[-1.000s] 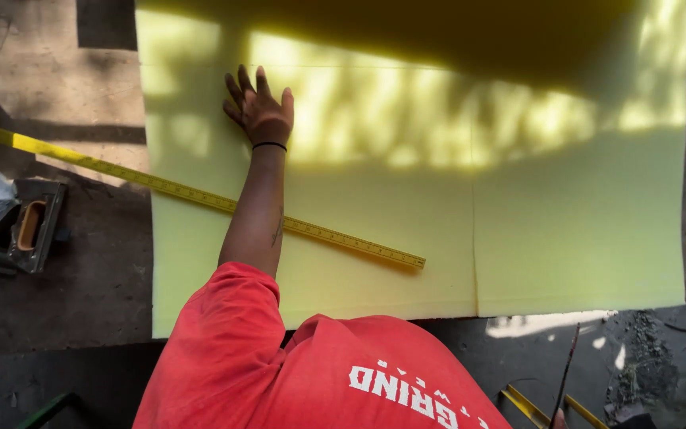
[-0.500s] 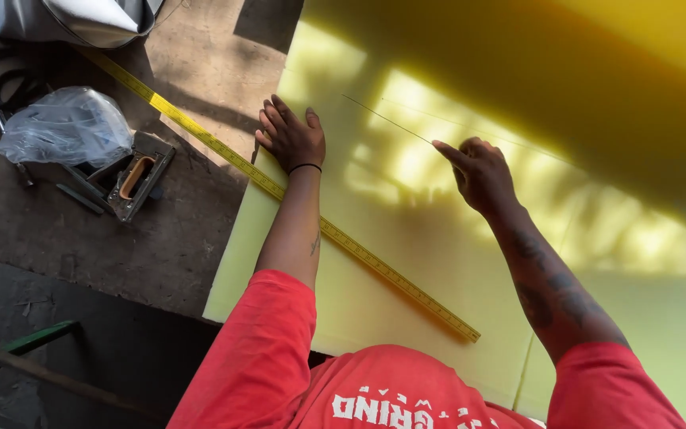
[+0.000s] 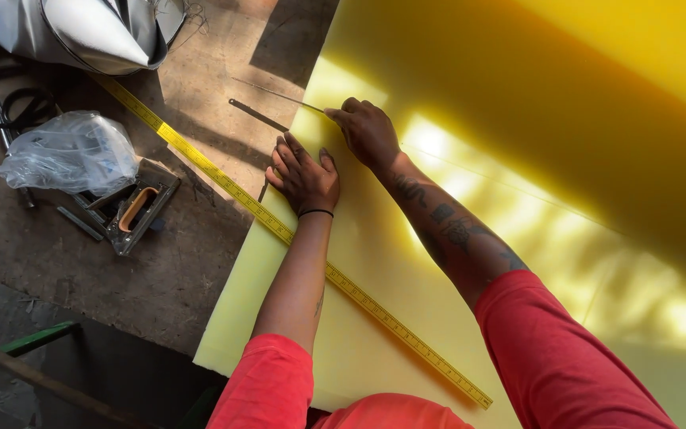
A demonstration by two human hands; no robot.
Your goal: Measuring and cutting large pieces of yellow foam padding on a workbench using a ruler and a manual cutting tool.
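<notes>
Workbench [image 3: 160,262]: left hand [image 3: 305,175] flat on foam sheet [image 3: 375,262]; right hand [image 3: 367,131] gripping thin blade [image 3: 275,95], probably.

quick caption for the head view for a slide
Left hand pressed flat on a yellow foam sheet beside a yellow ruler, right hand holding a thin blade.

The big yellow foam sheet [image 3: 375,262] looks soft and matt, the yellow rule [image 3: 295,238] across it smooth and printed, the worktable [image 3: 160,262] rough, scuffed wood, the crumpled bag [image 3: 69,151] glossy clear plastic, the thin blade [image 3: 279,95] dull metal.
</notes>
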